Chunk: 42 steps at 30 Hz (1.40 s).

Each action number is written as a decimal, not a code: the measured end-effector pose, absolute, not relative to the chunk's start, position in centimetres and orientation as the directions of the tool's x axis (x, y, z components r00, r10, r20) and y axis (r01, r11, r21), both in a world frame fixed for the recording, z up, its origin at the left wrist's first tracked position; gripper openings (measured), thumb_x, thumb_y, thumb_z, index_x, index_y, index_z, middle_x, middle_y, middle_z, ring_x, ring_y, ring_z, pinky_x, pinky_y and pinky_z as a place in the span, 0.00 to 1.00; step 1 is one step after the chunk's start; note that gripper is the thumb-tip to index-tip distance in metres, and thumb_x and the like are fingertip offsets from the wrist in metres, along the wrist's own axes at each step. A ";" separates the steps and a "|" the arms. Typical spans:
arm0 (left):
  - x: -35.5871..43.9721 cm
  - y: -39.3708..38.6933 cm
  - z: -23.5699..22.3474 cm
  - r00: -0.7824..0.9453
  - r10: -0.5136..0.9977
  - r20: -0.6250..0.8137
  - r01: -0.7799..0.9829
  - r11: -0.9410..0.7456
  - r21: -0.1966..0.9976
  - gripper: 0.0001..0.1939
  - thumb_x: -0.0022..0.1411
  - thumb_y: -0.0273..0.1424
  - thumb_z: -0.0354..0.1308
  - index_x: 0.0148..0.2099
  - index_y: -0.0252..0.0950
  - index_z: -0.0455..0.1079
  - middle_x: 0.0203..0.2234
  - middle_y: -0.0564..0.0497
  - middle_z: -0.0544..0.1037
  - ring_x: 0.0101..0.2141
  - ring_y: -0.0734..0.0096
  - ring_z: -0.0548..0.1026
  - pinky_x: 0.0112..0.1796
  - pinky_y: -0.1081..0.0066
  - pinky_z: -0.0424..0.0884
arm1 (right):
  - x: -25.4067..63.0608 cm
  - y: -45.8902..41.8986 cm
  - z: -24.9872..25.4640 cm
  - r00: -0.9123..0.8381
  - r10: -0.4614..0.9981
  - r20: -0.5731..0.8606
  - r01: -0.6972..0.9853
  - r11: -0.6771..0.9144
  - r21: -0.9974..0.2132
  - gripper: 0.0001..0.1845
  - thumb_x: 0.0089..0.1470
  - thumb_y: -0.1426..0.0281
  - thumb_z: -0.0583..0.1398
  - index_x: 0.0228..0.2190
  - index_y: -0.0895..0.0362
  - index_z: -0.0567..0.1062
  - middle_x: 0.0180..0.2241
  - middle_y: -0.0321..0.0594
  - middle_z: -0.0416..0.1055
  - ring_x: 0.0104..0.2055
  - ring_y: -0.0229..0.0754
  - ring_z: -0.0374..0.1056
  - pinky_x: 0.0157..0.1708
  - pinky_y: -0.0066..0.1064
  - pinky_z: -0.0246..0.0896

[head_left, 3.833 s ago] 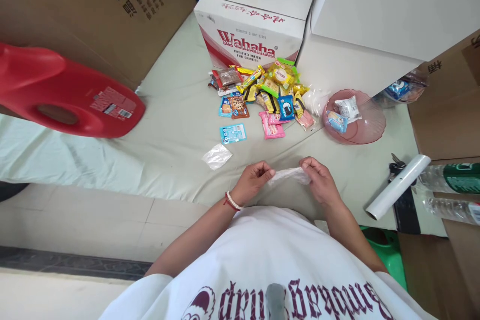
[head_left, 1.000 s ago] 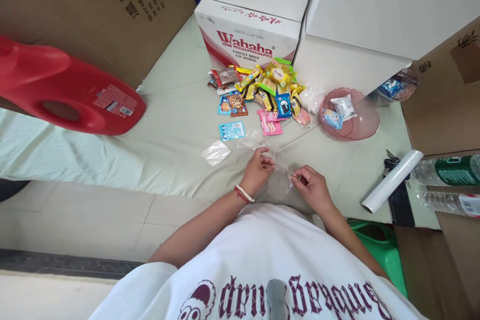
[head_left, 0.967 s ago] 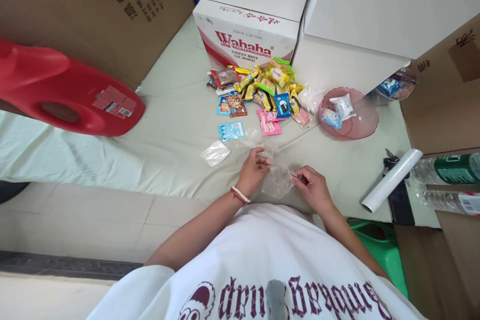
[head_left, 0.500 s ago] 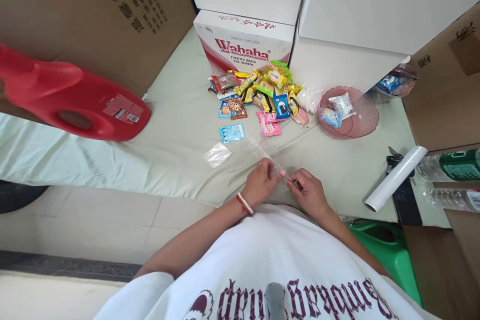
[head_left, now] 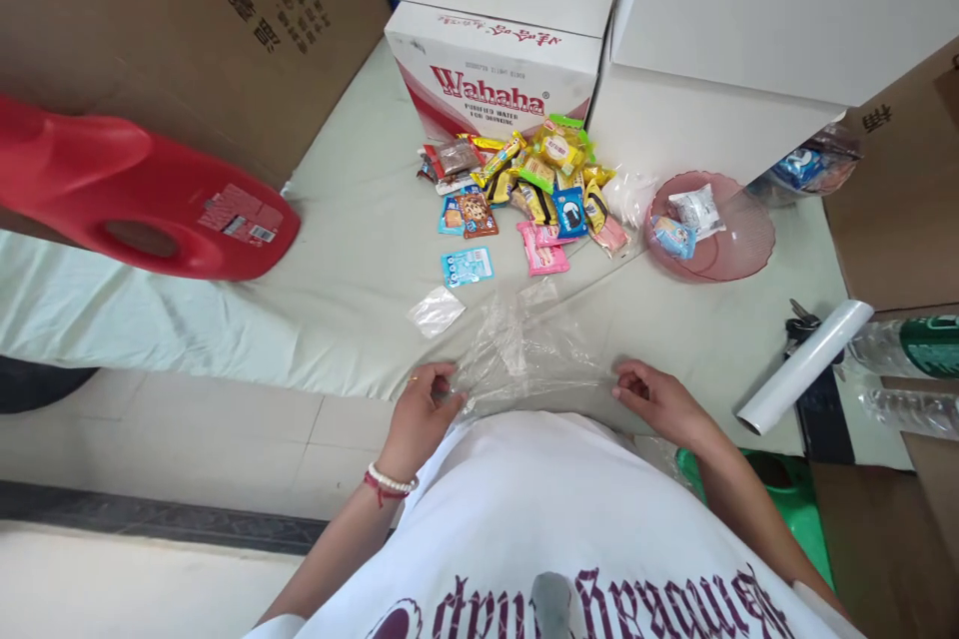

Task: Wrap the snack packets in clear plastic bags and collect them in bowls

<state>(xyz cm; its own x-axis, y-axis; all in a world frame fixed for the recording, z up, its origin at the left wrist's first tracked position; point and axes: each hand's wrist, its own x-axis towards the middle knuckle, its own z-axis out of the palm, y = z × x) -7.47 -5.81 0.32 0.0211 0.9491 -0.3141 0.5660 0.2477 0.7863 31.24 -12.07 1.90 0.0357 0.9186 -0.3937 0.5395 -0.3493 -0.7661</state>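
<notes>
At the near edge of the cloth-covered table (head_left: 352, 250), in the head view, one clear plastic film (head_left: 516, 354) spreads just in front of the white shirt (head_left: 539, 489); the left hand (head_left: 420, 419) pinches one side between thumb and curled fingers, the right hand (head_left: 663, 407) pinches the other with its fingertips, presumably so that something so thin is drawn wide rather than clinging to itself. Beyond it lie one crinkled plastic square (head_left: 437, 312) and one light-blue packet (head_left: 468, 267), apart from the snack pile (head_left: 537, 172), whose pieces overlap too much for a sure count. One pink bowl (head_left: 743, 232) contains two small packets (head_left: 695, 212), its wall likely meant to gather them. Off to the right are one white roll (head_left: 805, 366) and two bottles (head_left: 884, 344); on the far left, one red jug (head_left: 187, 190) is set well apart, perhaps to leave the hands room
</notes>
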 end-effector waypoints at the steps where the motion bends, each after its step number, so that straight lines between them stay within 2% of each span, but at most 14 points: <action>1: -8.0 -6.0 0.7 -0.007 0.968 -0.251 0.613 0.203 0.764 0.18 0.50 0.36 0.63 0.45 0.39 0.73 0.37 0.49 0.75 0.36 0.62 0.74 0.35 0.65 0.72 | 31.7 -11.3 2.3 0.042 0.929 -0.367 0.559 -0.326 -0.763 0.22 0.55 0.52 0.64 0.45 0.52 0.77 0.38 0.41 0.77 0.37 0.45 0.71 0.36 0.35 0.65; 4: -7.6 -4.9 2.0 -0.107 0.993 -0.045 0.682 0.106 0.724 0.16 0.55 0.35 0.59 0.47 0.39 0.70 0.45 0.44 0.73 0.44 0.57 0.75 0.40 0.60 0.74 | 31.0 -7.6 2.8 0.116 0.963 -0.241 0.575 -0.264 -0.775 0.29 0.57 0.51 0.63 0.56 0.51 0.73 0.50 0.47 0.76 0.50 0.50 0.72 0.45 0.39 0.67; 7: -4.8 -2.4 2.6 -0.144 0.986 0.080 0.737 0.053 0.674 0.15 0.64 0.40 0.56 0.49 0.38 0.68 0.44 0.42 0.75 0.45 0.55 0.75 0.43 0.59 0.72 | 27.5 -3.5 1.7 0.113 0.965 -0.236 0.611 -0.254 -0.750 0.30 0.56 0.50 0.63 0.54 0.54 0.73 0.43 0.47 0.78 0.42 0.48 0.74 0.40 0.36 0.65; 12: 0.9 -0.1 0.8 0.104 0.974 -0.203 0.873 0.008 0.487 0.11 0.68 0.40 0.55 0.37 0.39 0.69 0.26 0.46 0.75 0.33 0.56 0.77 0.35 0.66 0.64 | 22.5 -1.1 -0.6 0.177 0.971 -0.162 0.701 -0.240 -0.671 0.13 0.59 0.58 0.60 0.34 0.54 0.77 0.26 0.37 0.73 0.28 0.42 0.67 0.31 0.31 0.56; 14: 1.6 0.2 -0.1 0.152 0.962 -0.227 0.860 -0.016 0.510 0.11 0.70 0.37 0.51 0.35 0.39 0.68 0.24 0.48 0.74 0.29 0.59 0.75 0.33 0.68 0.60 | 23.2 -1.6 -0.8 0.233 0.966 -0.114 0.623 -0.238 -0.745 0.15 0.61 0.57 0.57 0.33 0.54 0.75 0.26 0.36 0.72 0.28 0.41 0.66 0.33 0.31 0.57; 17: 1.1 1.5 -1.2 0.084 0.991 -0.101 0.766 0.001 0.643 0.13 0.72 0.38 0.47 0.35 0.40 0.67 0.25 0.50 0.74 0.28 0.63 0.74 0.32 0.69 0.59 | 26.3 -2.8 -0.8 0.391 0.920 -0.030 0.540 -0.256 -0.802 0.19 0.61 0.52 0.57 0.34 0.54 0.75 0.26 0.35 0.71 0.28 0.40 0.63 0.33 0.31 0.57; 21: 0.0 3.8 -1.8 -0.081 0.996 -0.038 0.707 0.084 0.702 0.11 0.70 0.39 0.50 0.39 0.40 0.68 0.24 0.52 0.73 0.28 0.64 0.72 0.33 0.69 0.62 | 31.1 -3.0 -0.4 0.393 0.912 -0.120 0.606 -0.355 -0.712 0.20 0.59 0.51 0.57 0.33 0.55 0.75 0.24 0.35 0.69 0.26 0.40 0.62 0.31 0.31 0.56; 23: -0.1 4.1 -1.8 -0.132 0.986 0.107 0.744 0.027 0.668 0.13 0.68 0.41 0.54 0.47 0.37 0.70 0.34 0.46 0.76 0.37 0.59 0.75 0.39 0.64 0.67 | 32.5 -1.7 0.8 0.275 0.947 -0.166 0.735 -0.319 -0.598 0.20 0.58 0.52 0.58 0.37 0.56 0.76 0.27 0.38 0.72 0.29 0.43 0.65 0.32 0.32 0.58; 25: 0.1 3.5 -1.7 -0.129 0.926 0.355 0.796 -0.116 0.594 0.19 0.65 0.40 0.58 0.53 0.34 0.69 0.45 0.37 0.76 0.49 0.51 0.73 0.49 0.55 0.68 | 32.9 0.8 2.7 0.196 0.978 -0.077 0.852 -0.208 -0.481 0.22 0.58 0.53 0.59 0.44 0.56 0.76 0.36 0.45 0.75 0.36 0.48 0.69 0.37 0.36 0.62; 28: 0.6 1.8 -1.5 0.165 0.824 0.542 0.797 -0.435 0.419 0.12 0.66 0.32 0.57 0.51 0.37 0.72 0.46 0.40 0.77 0.55 0.52 0.72 0.58 0.50 0.62 | 31.4 7.2 6.2 0.136 0.974 0.182 0.935 -0.065 -0.349 0.21 0.64 0.54 0.55 0.49 0.56 0.74 0.44 0.50 0.74 0.47 0.54 0.68 0.48 0.43 0.62; 30: 0.9 0.7 -1.5 0.419 0.788 0.452 0.724 -0.590 0.358 0.10 0.69 0.29 0.54 0.50 0.40 0.73 0.45 0.44 0.80 0.55 0.57 0.74 0.61 0.51 0.59 | 29.5 12.4 7.7 0.084 0.961 0.265 0.964 -0.011 -0.264 0.21 0.65 0.56 0.54 0.51 0.56 0.73 0.47 0.52 0.72 0.50 0.56 0.64 0.52 0.47 0.60; 32: 1.1 -0.1 -1.7 0.534 0.788 0.306 0.702 -0.615 0.359 0.14 0.71 0.30 0.52 0.55 0.40 0.73 0.51 0.44 0.80 0.58 0.57 0.73 0.64 0.48 0.55 | 27.4 17.2 8.1 0.065 0.952 0.298 0.983 -0.010 -0.181 0.26 0.63 0.56 0.58 0.55 0.59 0.70 0.51 0.57 0.69 0.54 0.60 0.60 0.53 0.50 0.58; 36: 0.7 -1.1 -2.3 0.546 0.826 0.142 0.744 -0.555 0.372 0.22 0.73 0.37 0.51 0.66 0.41 0.66 0.66 0.41 0.68 0.66 0.51 0.64 0.66 0.39 0.47 | 25.7 21.7 7.8 0.014 0.963 0.267 0.996 0.009 -0.086 0.20 0.64 0.63 0.57 0.50 0.64 0.73 0.48 0.58 0.69 0.56 0.61 0.56 0.53 0.53 0.56; 42: 0.1 -1.3 -2.4 0.534 0.841 0.080 0.759 -0.519 0.392 0.26 0.75 0.40 0.45 0.71 0.43 0.60 0.71 0.42 0.59 0.70 0.53 0.56 0.67 0.38 0.42 | 29.5 17.9 9.1 -0.008 0.908 0.420 0.992 0.060 -0.111 0.19 0.67 0.67 0.50 0.45 0.59 0.78 0.43 0.51 0.68 0.54 0.58 0.57 0.55 0.51 0.58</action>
